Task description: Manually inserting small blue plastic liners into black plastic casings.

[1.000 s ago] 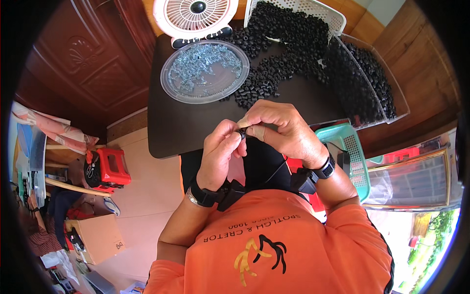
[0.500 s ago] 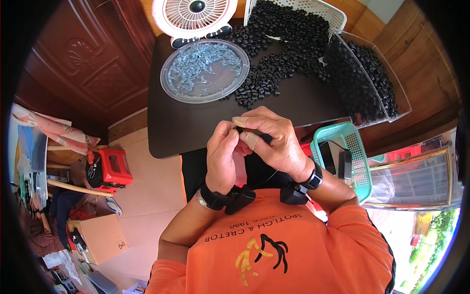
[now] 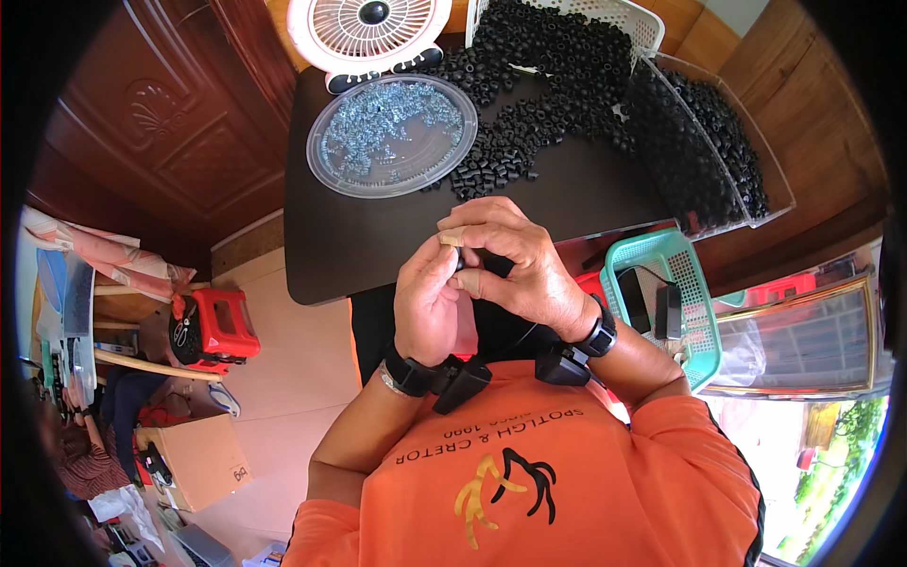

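My left hand (image 3: 425, 304) and my right hand (image 3: 531, 274) meet fingertip to fingertip just off the near edge of the dark table (image 3: 378, 248). Between them shows a small black part (image 3: 460, 263), mostly hidden by the fingers. Thumb and forefinger of the right hand pinch it, and tan tape wraps their tips. The left thumb and fingers close on it from the other side. Beyond my hands lies a clear round lid (image 3: 436, 174) bearing many tiny pale-blue translucent pieces (image 3: 364, 128). Next to it spreads a heap of short black hollow cylinders (image 3: 510, 142).
A white perforated basket (image 3: 635, 21) and a clear bin (image 3: 723, 151), both with black cylinders, stand at the back right. Behind the lid is a pink-and-white fan (image 3: 335, 47). A green basket (image 3: 704, 283) sits right of my right wrist. On the floor at left is a red case (image 3: 223, 321).
The fingers of both hands have shifted slightly around the black part, and more of it shows between them. The right hand's fingers are arched a little higher. The view has moved slightly.
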The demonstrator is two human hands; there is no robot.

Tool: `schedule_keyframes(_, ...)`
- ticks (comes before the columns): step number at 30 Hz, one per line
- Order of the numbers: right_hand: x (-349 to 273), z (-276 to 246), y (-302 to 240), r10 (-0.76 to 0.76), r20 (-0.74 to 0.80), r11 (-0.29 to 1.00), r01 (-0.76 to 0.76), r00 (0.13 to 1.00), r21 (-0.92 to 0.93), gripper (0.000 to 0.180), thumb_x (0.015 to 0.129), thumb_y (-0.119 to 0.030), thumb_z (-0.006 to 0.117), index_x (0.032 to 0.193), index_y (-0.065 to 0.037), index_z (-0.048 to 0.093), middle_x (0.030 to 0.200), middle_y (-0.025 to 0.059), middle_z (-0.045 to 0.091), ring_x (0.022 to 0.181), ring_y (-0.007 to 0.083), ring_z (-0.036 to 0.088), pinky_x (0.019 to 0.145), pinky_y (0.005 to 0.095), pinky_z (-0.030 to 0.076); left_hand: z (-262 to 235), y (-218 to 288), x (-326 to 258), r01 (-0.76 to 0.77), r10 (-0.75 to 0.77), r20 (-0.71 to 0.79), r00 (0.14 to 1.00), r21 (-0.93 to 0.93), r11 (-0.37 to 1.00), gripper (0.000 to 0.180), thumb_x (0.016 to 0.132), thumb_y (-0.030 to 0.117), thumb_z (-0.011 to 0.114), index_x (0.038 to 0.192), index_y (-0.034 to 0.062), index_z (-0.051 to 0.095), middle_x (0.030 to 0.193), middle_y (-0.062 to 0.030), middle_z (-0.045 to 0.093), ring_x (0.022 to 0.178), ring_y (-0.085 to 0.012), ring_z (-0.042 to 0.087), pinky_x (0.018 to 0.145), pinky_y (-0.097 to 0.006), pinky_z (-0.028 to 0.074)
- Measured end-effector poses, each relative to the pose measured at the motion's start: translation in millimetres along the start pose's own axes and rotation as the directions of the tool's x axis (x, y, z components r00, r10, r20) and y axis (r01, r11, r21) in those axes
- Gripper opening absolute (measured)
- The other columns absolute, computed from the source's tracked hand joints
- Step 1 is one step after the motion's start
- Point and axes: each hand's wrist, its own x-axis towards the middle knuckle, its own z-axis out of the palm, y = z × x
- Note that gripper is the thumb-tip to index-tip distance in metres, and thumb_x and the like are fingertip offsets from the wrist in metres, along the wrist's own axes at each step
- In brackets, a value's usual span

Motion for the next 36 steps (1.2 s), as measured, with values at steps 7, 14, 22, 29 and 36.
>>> schedule_keyframes(7, -5, 7, -4, -0.005, -0.096, 0.985, -0.012, 0.995, -0.173, 0.04, 0.063, -0.006, 0.077, 0.101, -0.004, 0.064, 0.101, 0.0108, 0.064, 0.091, 0.0296, 0.06, 0.081, 0.0368, 0.05, 8, 1, -1, 0.003, -0.002, -0.034, 0.999, 0.045, 0.999, 0.03, 0.098, 0.021, 0.039, 0.094, -0.0028, 0.056, 0.087, -0.0054, 0.054, 0.081, -0.0116, 0.049, 0.074, -0.026, 0.04)
schedule_keyframes(14, -4, -3, 1, -0.026, -0.129, 0.992, 0.01, 0.991, -0.123, 0.039, 0.065, -0.013, 0.079, 0.1, -0.003, 0.065, 0.094, 0.0104, 0.066, 0.087, 0.0294, 0.062, 0.077, 0.0379, 0.051, 9, 10, -7, 0.016, -0.02, 0.028, 0.999, 0.152, 0.988, 0.038, 0.096, 0.028, 0.036, 0.097, -0.0051, 0.055, 0.087, -0.0118, 0.06, 0.075, -0.0167, 0.057, 0.067, -0.029, 0.045)
schedule_keyframes(22, -5, -5, -7, -0.094, -0.103, 0.984, 0.077, 0.99, -0.159, 0.039, 0.066, -0.015, 0.079, 0.099, -0.003, 0.064, 0.091, 0.0102, 0.066, 0.086, 0.0292, 0.063, 0.074, 0.0378, 0.052, 23, 14, -13, -0.048, 0.044, 0.026, 0.999, 0.169, 0.984, 0.032, 0.096, 0.025, 0.041, 0.084, -0.0014, 0.054, 0.079, -0.007, 0.057, 0.066, -0.0112, 0.051, 0.06, -0.025, 0.041)
schedule_keyframes(29, -8, 0, -3, -0.221, -0.12, 0.946, 0.182, 0.968, -0.268, 0.034, 0.067, -0.013, 0.076, 0.097, -0.005, 0.063, 0.089, 0.0096, 0.065, 0.082, 0.0289, 0.063, 0.072, 0.0371, 0.052, 30, 12, -14, -0.067, 0.083, -0.064, 0.994, 0.212, 0.975, 0.033, 0.097, 0.026, 0.041, 0.087, -0.0019, 0.055, 0.071, -0.0039, 0.055, 0.06, -0.0099, 0.049, 0.057, -0.024, 0.039)
schedule_keyframes(36, -1, -1, -6, -0.163, -0.12, 0.96, 0.129, 0.979, -0.25, 0.03, 0.067, -0.012, 0.074, 0.094, -0.005, 0.065, 0.089, 0.0088, 0.065, 0.082, 0.028, 0.062, 0.073, 0.0364, 0.051, 20, 6, -10, -0.077, 0.08, -0.005, 0.997, 0.197, 0.977, 0.037, 0.098, 0.023, 0.032, 0.103, -0.0055, 0.054, 0.081, -0.0107, 0.061, 0.067, -0.0138, 0.055, 0.061, -0.025, 0.04)
